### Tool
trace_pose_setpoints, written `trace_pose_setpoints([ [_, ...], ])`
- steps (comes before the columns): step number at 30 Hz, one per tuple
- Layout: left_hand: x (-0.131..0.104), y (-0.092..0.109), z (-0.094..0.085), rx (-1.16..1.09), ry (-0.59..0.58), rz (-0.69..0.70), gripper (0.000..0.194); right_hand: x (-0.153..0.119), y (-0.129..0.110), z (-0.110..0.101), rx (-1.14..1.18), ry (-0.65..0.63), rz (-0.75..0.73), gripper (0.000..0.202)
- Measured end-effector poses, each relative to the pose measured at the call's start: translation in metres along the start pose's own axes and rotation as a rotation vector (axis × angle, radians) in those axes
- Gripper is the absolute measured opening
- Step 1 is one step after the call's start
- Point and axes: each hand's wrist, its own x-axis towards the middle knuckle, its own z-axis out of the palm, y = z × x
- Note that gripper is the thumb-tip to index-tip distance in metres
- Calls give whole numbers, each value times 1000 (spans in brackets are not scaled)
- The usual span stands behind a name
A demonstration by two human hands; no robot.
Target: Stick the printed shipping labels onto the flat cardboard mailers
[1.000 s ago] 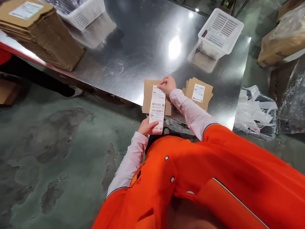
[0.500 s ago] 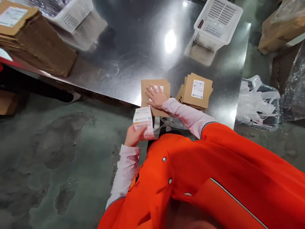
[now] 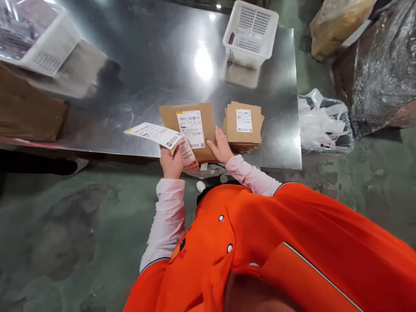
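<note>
Seen from above, a person in an orange jacket (image 3: 260, 225) stands at the near edge of a shiny metal bench (image 3: 146, 73), both hands in front of the body. The left hand (image 3: 171, 164) is closed, thumb against fingers, on a folded strip of printed labels (image 3: 151, 132). One section sticks out stiffly to the left and the rest hangs, pinkish, below; pinching it near the fold seems to keep both lengths under control and the printing in view. The right hand (image 3: 221, 146) is partly closed on the right edge of a brown cardboard piece (image 3: 208, 117), thumb on its face and the other fingers along the edge. That side grip probably steadies the piece while leaving its white label (image 3: 191, 129) uncovered. The piece is at the front of the bench, looking slightly raised, though how much of it rests on the metal cannot be told. Just beside the right hand is a stack of similar cardboard pieces (image 3: 255, 136), its top label (image 3: 243, 120) face up, placed, it seems, for a short reach. Farther back, a white perforated basket (image 3: 266, 50) stands apart from the papers, leaving elbow room in front.
</note>
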Motion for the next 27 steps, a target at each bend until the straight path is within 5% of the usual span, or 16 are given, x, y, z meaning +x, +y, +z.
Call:
trace_pose_setpoints([
  [4, -23, 41, 6, -383, -41, -62, 52, 12, 60, -70, 266, 274, -13, 67],
  [8, -43, 56, 3, -485, -103, -50, 65, 15, 93, -126, 57, 294, 260, 78],
  [10, -57, 55, 3, -485, -159, -61, 72, 8, 75, -116, 76, 99, 222, 81],
  [13, -75, 47, 6, -446, -278, -164, 66, -14, 25, -64, 511, -341, -86, 76],
  [17, -84, 35, 8, -472, -229, -325, 57, -52, -20, -7, 802, -325, -129, 65],
  [20, -83, 32, 6, -516, -146, -397, 56, -59, -20, -3, 638, -388, -162, 50],
  [25, -84, 32, 3, -456, -73, -430, 54, -37, -21, -20, 394, -713, -225, 39],
  [27, -86, 31, 4, -437, -48, -455, 53, -28, -28, -24, 393, -649, -199, 39],
])
